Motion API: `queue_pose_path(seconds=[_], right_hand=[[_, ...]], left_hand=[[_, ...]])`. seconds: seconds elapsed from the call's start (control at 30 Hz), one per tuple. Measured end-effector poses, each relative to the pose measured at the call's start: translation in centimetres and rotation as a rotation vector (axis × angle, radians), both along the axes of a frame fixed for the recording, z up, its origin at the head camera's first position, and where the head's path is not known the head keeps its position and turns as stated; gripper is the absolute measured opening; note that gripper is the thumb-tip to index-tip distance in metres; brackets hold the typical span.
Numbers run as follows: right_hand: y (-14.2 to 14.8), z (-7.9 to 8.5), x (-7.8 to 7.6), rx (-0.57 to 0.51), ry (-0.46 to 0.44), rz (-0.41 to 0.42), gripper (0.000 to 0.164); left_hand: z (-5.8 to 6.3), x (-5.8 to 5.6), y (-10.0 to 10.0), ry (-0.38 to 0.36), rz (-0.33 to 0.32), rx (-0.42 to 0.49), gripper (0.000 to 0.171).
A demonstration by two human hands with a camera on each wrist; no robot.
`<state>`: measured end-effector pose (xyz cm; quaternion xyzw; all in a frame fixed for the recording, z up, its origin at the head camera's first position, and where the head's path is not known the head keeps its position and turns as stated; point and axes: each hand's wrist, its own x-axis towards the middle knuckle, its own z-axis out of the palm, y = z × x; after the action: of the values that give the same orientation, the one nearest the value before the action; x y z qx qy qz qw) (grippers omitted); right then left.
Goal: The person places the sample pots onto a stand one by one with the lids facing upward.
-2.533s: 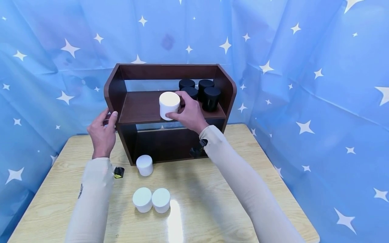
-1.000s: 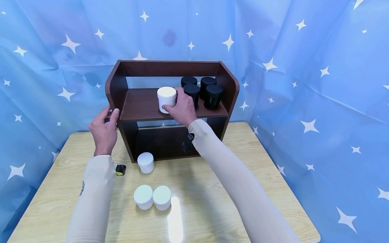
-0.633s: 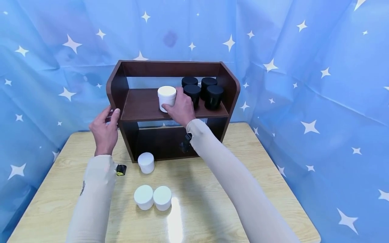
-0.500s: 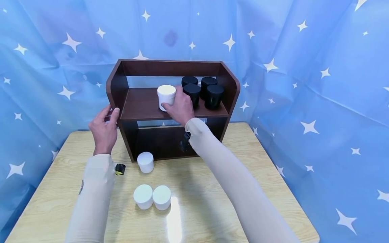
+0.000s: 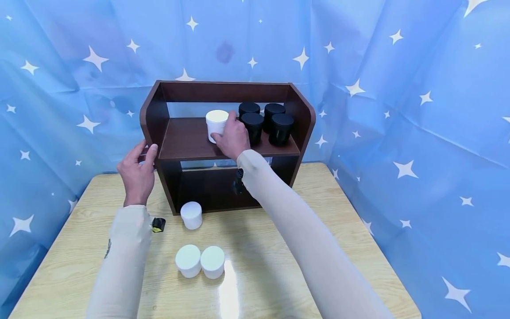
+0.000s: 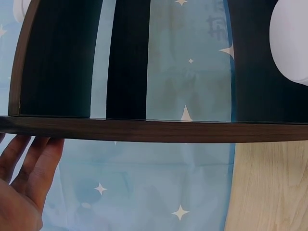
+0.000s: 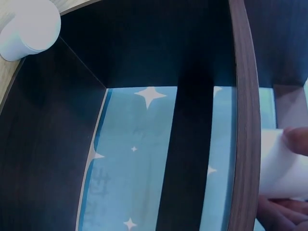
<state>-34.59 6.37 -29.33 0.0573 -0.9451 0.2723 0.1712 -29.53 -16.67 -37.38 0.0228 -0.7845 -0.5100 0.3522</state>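
My right hand (image 5: 234, 138) grips a white lidded jar (image 5: 215, 126) upright at the upper board of a dark brown two-tier shelf (image 5: 179, 141); the thumb is on its near side. In the right wrist view that jar (image 7: 278, 166) shows between thumb and fingers, partly cut off by the frame. My left hand (image 5: 137, 177) rests against the outside of the shelf's left side panel. Its fingertips (image 6: 57, 144) touch the panel in the left wrist view, the fingers fairly straight. Several black lidded jars (image 5: 281, 128) stand grouped to the right of the right hand.
A white jar (image 5: 191, 215) stands on the wooden table (image 5: 318, 212) by the shelf's front left corner. Two more white jars (image 5: 188, 261) stand side by side nearer me. Behind the shelf hangs a blue star-patterned curtain (image 5: 223, 40).
My right hand has moved the white jar left and farther back from the upper board's front edge. The left hand has stayed at the side panel.
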Motion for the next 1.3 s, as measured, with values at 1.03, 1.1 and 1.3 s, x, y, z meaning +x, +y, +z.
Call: queue_pose_path(seconds=[1.03, 1.1, 1.3], right_hand=[[-1.2, -0.2, -2.4, 0.09, -0.053, -0.076, 0.068], [-1.3, -0.2, -2.5, 0.09, -0.047, -0.078, 0.067], [-1.6, -0.2, -2.7, 0.086, -0.054, -0.103, 0.068]], left_hand=[[0.3, 0.7, -0.1, -0.047, -0.023, -0.044, 0.046], [0.3, 0.7, -0.1, -0.04, -0.02, -0.046, 0.045], [0.1, 0.6, -0.3, -0.037, -0.022, -0.045, 0.044]])
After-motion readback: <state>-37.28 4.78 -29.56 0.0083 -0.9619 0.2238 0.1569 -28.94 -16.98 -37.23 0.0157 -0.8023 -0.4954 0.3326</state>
